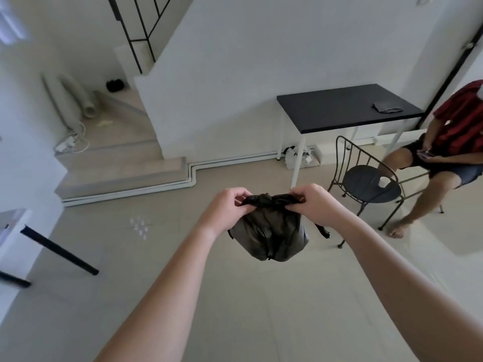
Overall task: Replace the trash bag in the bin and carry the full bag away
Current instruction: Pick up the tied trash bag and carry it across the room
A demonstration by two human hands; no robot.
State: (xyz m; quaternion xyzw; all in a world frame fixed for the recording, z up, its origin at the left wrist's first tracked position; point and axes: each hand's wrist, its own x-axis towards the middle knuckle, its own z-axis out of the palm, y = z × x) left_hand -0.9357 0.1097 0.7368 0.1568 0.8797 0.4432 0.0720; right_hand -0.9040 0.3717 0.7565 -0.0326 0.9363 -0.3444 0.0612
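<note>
In the head view, both bare arms reach forward over the pale tiled floor. The left hand and the right hand hold a black trash bag between them, up in the air, near the middle of the scene. Each grip is clamped on the bunched top of the bag, left hand on the left end of the gathered plastic, right hand on the right end, the fingers curled tight around it. The bag's full body hangs below the hands, clear of the floor.

Far right stands a table with a black top and white legs; a folded grey cloth lies on it. Under the table, against the wall, sits a white shopping bag. Just in front of the table is a black wire chair with a small white cup on its seat. Beside it, at the right edge, a second person in a red-and-black striped shirt sits holding a phone.

Far left, steps rise toward a black stair railing, and rolled pale mats lean against the wall there.
</note>
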